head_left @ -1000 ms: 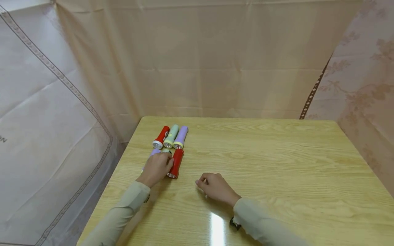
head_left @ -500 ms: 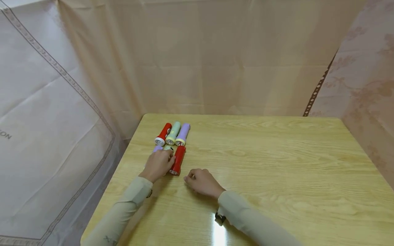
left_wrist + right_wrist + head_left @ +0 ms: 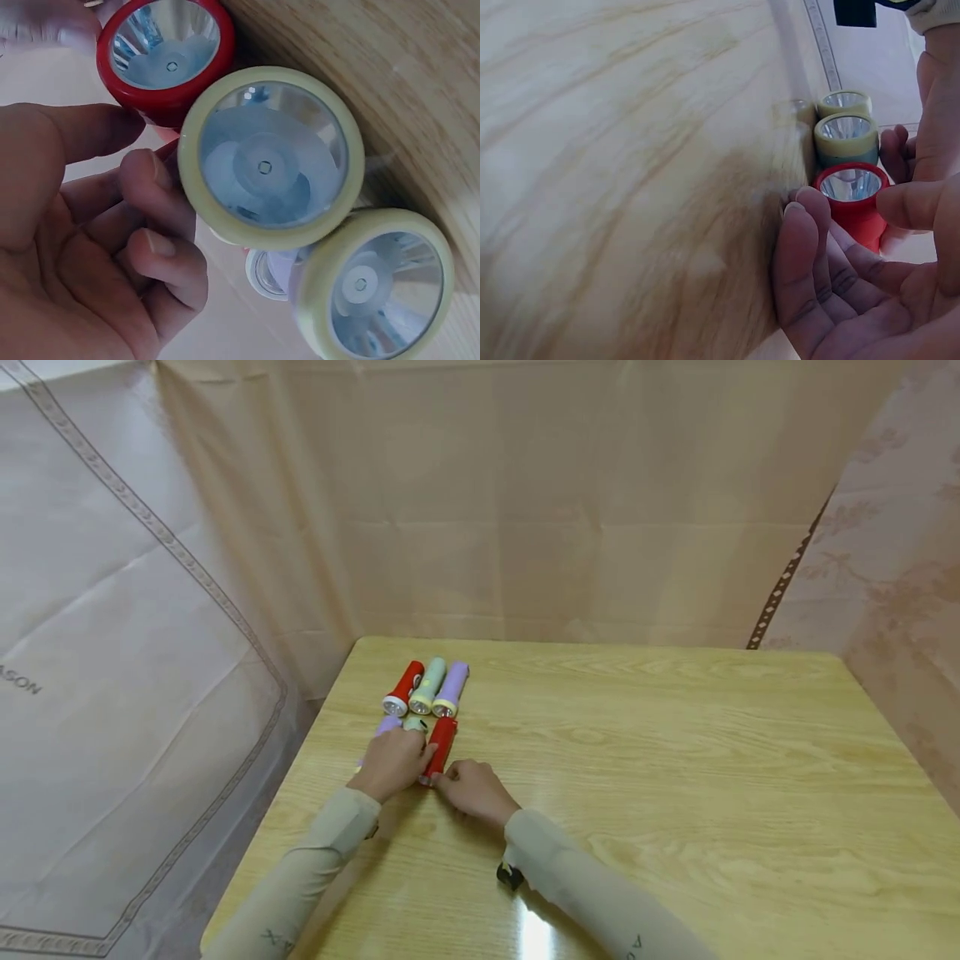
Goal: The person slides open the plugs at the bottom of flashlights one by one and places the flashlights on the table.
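A red flashlight (image 3: 441, 745) lies at the right of the near row of flashlights, its lens facing the person. My left hand (image 3: 392, 762) bends over this row, its thumb on the red flashlight and its fingers curled beside the neighbouring green flashlight (image 3: 270, 157). From the right, my right hand (image 3: 474, 789) has come to the red flashlight's head, and its thumb and fingers pinch the red rim (image 3: 851, 184). A purple flashlight (image 3: 388, 725) at the row's left is partly hidden under my left hand.
Behind, a second row holds a red flashlight with a white rim (image 3: 403, 689), a green flashlight (image 3: 428, 687) and a purple flashlight (image 3: 452, 689). They lie side by side on the wooden table (image 3: 637, 760). Beige cloth (image 3: 525, 510) hangs behind the table.
My right hand has moved left across the table to the red flashlight's head. My left hand stays over the near row. The head view has shifted slightly.
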Demonstrator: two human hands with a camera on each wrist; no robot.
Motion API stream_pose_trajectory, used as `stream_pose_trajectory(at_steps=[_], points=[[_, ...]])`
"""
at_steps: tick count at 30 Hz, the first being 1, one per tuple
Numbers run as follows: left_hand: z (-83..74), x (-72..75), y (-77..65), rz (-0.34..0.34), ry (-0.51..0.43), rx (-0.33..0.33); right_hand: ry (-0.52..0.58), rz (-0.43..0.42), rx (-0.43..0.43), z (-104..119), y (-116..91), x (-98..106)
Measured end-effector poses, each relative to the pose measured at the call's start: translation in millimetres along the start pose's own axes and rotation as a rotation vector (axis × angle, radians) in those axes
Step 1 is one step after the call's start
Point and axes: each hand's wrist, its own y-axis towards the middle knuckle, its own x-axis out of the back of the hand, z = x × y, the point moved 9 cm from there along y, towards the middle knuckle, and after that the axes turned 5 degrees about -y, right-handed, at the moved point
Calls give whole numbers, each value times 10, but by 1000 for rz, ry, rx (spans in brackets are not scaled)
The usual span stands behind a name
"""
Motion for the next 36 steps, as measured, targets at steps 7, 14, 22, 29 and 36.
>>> stream_pose_trajectory(at_steps=[7, 14, 22, 29, 36], points=[[-34, -2, 15, 22, 13, -5, 126, -4, -60, -24, 38, -12], [-51, -24, 71, 65, 38, 10, 257, -11, -102, -50, 64, -20], [-92, -64, 149, 110, -30, 18, 265, -13, -87, -36, 60, -5], [-145, -10, 255, 96, -26, -39, 233, -13, -101, -34, 63, -1], [-105, -86, 347, 165, -57, -6, 269, -10, -134, -62, 62, -24]])
